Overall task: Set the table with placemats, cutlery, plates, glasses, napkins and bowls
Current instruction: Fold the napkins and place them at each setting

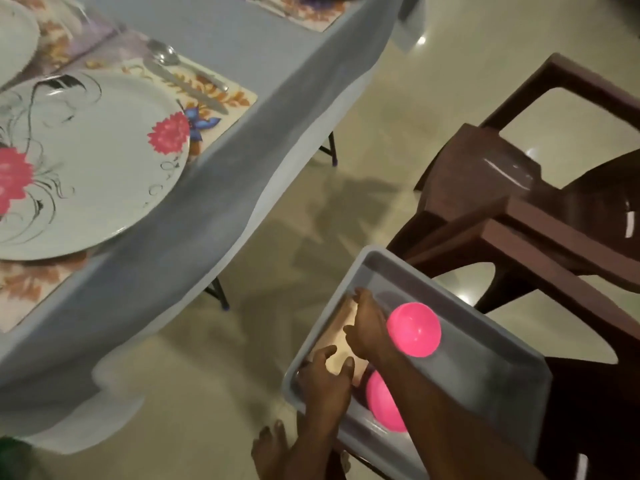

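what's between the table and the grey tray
In the head view, only bare floor lies between the table and the tray.

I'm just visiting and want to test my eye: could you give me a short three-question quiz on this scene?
1. True or false: both pink bowls sit in the grey bin.
2. What lies right of the floral plate: A) spoon and knife, B) glass, C) napkin?
3. Where are the person's hands?

Key:
1. True: one pink bowl, another, in the grey bin.
2. A: spoon, knife, plate.
3. Left hand and right hand reach into the bin.
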